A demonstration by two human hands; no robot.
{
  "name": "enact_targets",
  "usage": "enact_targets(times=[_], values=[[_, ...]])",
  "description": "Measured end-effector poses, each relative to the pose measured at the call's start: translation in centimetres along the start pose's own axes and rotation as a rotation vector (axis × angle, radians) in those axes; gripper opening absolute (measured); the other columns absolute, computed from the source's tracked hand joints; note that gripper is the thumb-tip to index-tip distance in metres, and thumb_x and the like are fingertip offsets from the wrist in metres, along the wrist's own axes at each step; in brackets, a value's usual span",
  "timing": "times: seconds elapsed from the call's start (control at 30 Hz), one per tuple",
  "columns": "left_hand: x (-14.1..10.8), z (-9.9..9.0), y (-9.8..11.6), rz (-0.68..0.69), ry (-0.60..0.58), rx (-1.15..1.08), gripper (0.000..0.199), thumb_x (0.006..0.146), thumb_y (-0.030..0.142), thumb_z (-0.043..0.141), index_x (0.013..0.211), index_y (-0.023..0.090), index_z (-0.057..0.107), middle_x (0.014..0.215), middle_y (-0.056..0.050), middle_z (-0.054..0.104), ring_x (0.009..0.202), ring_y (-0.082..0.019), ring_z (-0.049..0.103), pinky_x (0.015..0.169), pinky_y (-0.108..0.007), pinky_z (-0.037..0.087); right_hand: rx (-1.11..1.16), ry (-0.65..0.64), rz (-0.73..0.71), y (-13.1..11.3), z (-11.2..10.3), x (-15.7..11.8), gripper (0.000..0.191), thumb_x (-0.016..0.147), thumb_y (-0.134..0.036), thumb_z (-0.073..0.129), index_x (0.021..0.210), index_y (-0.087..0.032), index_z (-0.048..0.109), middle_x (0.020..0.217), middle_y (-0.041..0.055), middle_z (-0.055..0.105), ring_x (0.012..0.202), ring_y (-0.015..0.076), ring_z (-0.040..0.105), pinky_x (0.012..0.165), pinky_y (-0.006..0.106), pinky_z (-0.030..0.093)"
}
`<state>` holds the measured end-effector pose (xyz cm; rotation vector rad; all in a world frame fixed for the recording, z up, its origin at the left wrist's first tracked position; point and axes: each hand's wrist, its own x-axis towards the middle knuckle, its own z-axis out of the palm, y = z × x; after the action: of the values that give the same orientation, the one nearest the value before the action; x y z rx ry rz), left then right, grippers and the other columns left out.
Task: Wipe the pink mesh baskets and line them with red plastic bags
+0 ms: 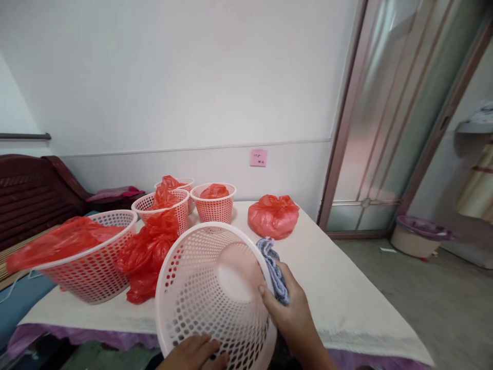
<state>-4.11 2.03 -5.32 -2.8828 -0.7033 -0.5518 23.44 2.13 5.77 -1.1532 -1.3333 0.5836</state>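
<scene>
A pale pink perforated plastic basket point(234, 277) is tilted toward me at the table's front edge, its inside showing bare. My right hand point(288, 303) presses a blue-grey cloth point(274, 270) against the outside of its rim, the thumb over the edge. At the lower rim lies my left hand point(194, 353), partly cut off by the frame, its fingers stretched inside against the wall. Just left of this basket is a crumpled red plastic bag point(148, 257). Farther left, a larger basket point(96, 280) holds another red bag.
Several similar baskets with red bags, one a white-rimmed basket point(213, 209), stand at the back left. A tied red bag point(273, 217) sits on the white-covered table point(339, 288). A pink note point(258, 158) is on the wall. A lined bin point(414, 239) stands on the floor at right.
</scene>
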Motion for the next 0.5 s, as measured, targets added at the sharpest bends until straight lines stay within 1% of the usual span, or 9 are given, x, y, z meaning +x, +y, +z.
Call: enact_targets(times=[0.07, 0.13, 0.2, 0.27, 0.3, 0.33, 0.37, 0.43, 0.5], values=[[0.9, -1.8, 0.1, -0.116, -0.067, -0.202, 0.057, 0.080, 0.012, 0.064, 0.132, 0.037, 0.054, 0.120, -0.006, 0.070, 0.105, -0.028, 0.068, 0.090, -0.035, 0.053, 0.016, 0.089, 0.067, 1.1, 0.2, -0.6, 0.037, 0.076, -0.032, 0.061, 0.110, -0.018, 0.059, 0.098, 0.0060, 0.068, 0.091, 0.0243, 0.063, 0.085, 0.035, 0.050], [2.2, -3.5, 0.6, -0.316, -0.116, -0.610, 0.060, 0.076, 0.018, 0.071, 0.131, 0.037, 0.055, 0.131, -0.010, 0.062, 0.118, -0.032, 0.059, 0.099, -0.044, 0.048, 0.052, 0.187, 0.133, 2.1, 0.6, -1.7, 0.039, 0.076, -0.038, 0.062, 0.109, -0.017, 0.059, 0.096, 0.0065, 0.068, 0.090, 0.0251, 0.063, 0.084, 0.036, 0.051], [4.2, -4.9, 1.6, -0.468, -0.082, -0.948, 0.066, 0.076, 0.030, 0.073, 0.137, 0.034, 0.049, 0.139, -0.013, 0.055, 0.125, -0.032, 0.053, 0.102, -0.049, 0.043, 0.070, 0.258, 0.162, 2.8, 1.4, -3.1, 0.042, 0.076, -0.039, 0.062, 0.112, -0.018, 0.058, 0.103, 0.0078, 0.067, 0.095, 0.0265, 0.062, 0.088, 0.039, 0.050], [7.1, -6.0, 2.6, -0.562, 0.032, -1.079, 0.071, 0.083, 0.042, 0.064, 0.145, 0.029, 0.034, 0.147, -0.017, 0.044, 0.130, -0.030, 0.048, 0.102, -0.049, 0.043, 0.072, 0.324, 0.122, 3.2, 2.7, -4.8, 0.042, 0.078, -0.038, 0.061, 0.116, -0.019, 0.057, 0.112, 0.0093, 0.065, 0.104, 0.0282, 0.060, 0.096, 0.043, 0.046], [8.8, -6.5, 3.0, -0.672, 0.193, -1.193, 0.073, 0.080, 0.044, 0.067, 0.143, 0.023, 0.037, 0.147, -0.020, 0.043, 0.131, -0.031, 0.047, 0.104, -0.050, 0.041, 0.071, 0.349, 0.071, 3.3, 3.5, -5.7, 0.041, 0.079, -0.036, 0.061, 0.117, -0.020, 0.057, 0.116, 0.0103, 0.063, 0.108, 0.0294, 0.058, 0.099, 0.045, 0.043], [10.4, -7.0, 3.5, -0.763, 0.364, -1.240, 0.068, 0.081, 0.045, 0.065, 0.140, 0.019, 0.041, 0.144, -0.022, 0.046, 0.130, -0.031, 0.048, 0.105, -0.050, 0.040, 0.070, 0.354, 0.005, 3.4, 4.4, -6.5, 0.041, 0.079, -0.035, 0.062, 0.117, -0.021, 0.058, 0.119, 0.0112, 0.062, 0.112, 0.0306, 0.057, 0.101, 0.047, 0.041], [12.0, -7.5, 3.8, -0.771, 0.445, -1.302, 0.064, 0.084, 0.043, 0.061, 0.139, 0.017, 0.041, 0.144, -0.021, 0.046, 0.131, -0.030, 0.047, 0.107, -0.048, 0.039, 0.068, 0.343, -0.066, 3.4, 5.2, -7.4, 0.040, 0.079, -0.033, 0.063, 0.117, -0.022, 0.059, 0.121, 0.0118, 0.061, 0.114, 0.0317, 0.056, 0.102, 0.049, 0.040], [14.2, -8.3, 4.6, -0.819, 0.549, -1.374, 0.055, 0.086, 0.044, 0.057, 0.131, 0.014, 0.048, 0.135, -0.017, 0.056, 0.125, -0.029, 0.052, 0.106, -0.044, 0.040, 0.070, 0.275, -0.189, 3.5, 6.7, -8.7, 0.039, 0.079, -0.030, 0.064, 0.118, -0.026, 0.062, 0.121, 0.0111, 0.062, 0.114, 0.0322, 0.057, 0.100, 0.048, 0.042], [15.0, -8.4, 5.4, -0.942, 0.600, -1.365, 0.048, 0.087, 0.045, 0.055, 0.123, 0.014, 0.055, 0.127, -0.014, 0.062, 0.119, -0.029, 0.057, 0.103, -0.043, 0.042, 0.071, 0.243, -0.255, 3.6, 7.7, -9.6, 0.036, 0.081, -0.029, 0.062, 0.117, -0.032, 0.064, 0.116, 0.0082, 0.065, 0.109, 0.0293, 0.061, 0.095, 0.044, 0.046]])
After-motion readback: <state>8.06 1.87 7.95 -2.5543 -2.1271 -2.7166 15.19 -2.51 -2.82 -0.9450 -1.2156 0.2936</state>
